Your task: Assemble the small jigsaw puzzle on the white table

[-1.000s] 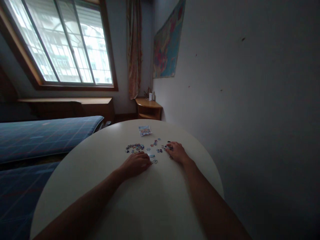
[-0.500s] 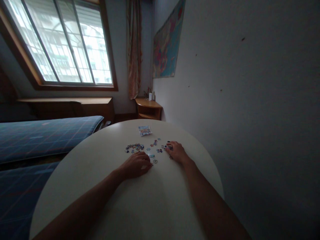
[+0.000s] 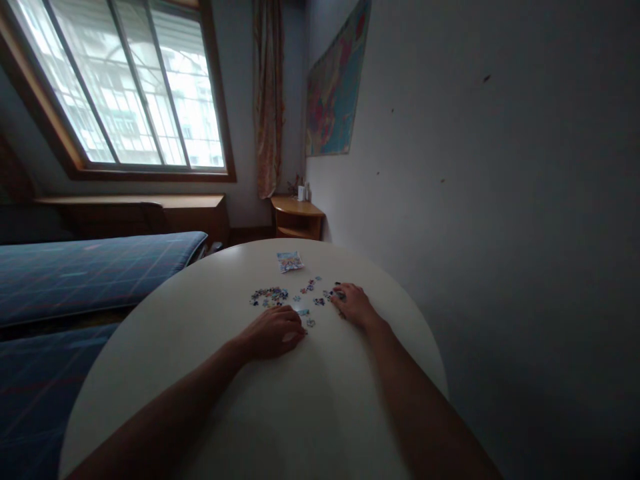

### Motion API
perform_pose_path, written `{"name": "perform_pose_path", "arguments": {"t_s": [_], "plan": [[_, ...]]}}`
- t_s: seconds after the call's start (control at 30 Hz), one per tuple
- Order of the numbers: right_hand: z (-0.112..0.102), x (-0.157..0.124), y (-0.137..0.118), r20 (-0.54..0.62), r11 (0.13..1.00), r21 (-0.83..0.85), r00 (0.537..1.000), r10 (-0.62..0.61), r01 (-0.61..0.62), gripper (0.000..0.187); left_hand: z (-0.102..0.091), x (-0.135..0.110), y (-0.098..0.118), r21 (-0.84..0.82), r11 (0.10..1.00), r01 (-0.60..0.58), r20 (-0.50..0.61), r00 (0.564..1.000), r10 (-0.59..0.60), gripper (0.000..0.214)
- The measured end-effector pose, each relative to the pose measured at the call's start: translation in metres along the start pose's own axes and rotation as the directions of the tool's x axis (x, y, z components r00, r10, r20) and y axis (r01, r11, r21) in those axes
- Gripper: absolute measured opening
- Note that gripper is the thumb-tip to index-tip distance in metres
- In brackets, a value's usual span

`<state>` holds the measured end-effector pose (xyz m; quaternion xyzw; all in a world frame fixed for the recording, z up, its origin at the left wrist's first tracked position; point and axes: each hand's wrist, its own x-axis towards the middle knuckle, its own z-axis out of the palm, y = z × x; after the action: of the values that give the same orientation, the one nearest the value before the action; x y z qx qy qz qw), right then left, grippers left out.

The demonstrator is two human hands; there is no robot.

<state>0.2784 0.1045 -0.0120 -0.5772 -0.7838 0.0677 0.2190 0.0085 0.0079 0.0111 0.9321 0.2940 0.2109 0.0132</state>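
Note:
My left hand (image 3: 276, 331) rests on the white round table (image 3: 320, 400) with its fingers curled in. A small puzzle piece (image 3: 306, 331) shows at its thumb and fingertips. To the right, my right hand (image 3: 353, 303) lies over the edge of a few puzzle pieces (image 3: 327, 295), its fingers bent and apart; what is under them is partly hidden. Between the hands lie a light-blue piece (image 3: 303, 312) and a joined-looking pale piece (image 3: 311, 323). Beyond my left hand is a heap of mixed puzzle pieces (image 3: 270, 295).
A small printed packet (image 3: 290, 261) lies on the far part of the table. A bare mattress with a blue plaid cover (image 3: 100, 267) is at the left. The wall (image 3: 475, 233) runs close along the right. A wooden corner shelf (image 3: 299, 208) stands behind the table.
My left hand has shifted slightly, its fingers curling a little more, and the small piece at its fingertips has moved a bit right. My right hand stays nearly in place.

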Motion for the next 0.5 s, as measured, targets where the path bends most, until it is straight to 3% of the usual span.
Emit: {"name": "perform_pose_path", "arguments": {"t_s": [0.17, 0.27, 0.37, 0.5], "plan": [[0.001, 0.001, 0.001, 0.001, 1.000, -0.007, 1.000, -0.001, 0.001, 0.038, -0.002, 0.002, 0.001, -0.002, 1.000, -0.022, -0.008, 1.000, 0.022, 0.018], [0.001, 0.000, 0.001, -0.001, 1.000, -0.009, 1.000, -0.002, 0.002, 0.038, -0.007, 0.001, -0.006, 0.035, 0.999, 0.010, -0.071, 0.997, -0.007, 0.019], [0.000, 0.000, 0.001, 0.003, 1.000, 0.002, 1.000, -0.016, 0.016, 0.038, -0.013, -0.008, -0.024, 0.104, 0.980, 0.169, -0.180, 0.972, -0.149, 0.019], [0.001, 0.000, 0.001, 0.003, 1.000, 0.008, 1.000, -0.026, 0.026, 0.038, -0.019, -0.028, -0.057, 0.123, 0.872, 0.473, -0.253, 0.865, -0.433, 0.020]]}}
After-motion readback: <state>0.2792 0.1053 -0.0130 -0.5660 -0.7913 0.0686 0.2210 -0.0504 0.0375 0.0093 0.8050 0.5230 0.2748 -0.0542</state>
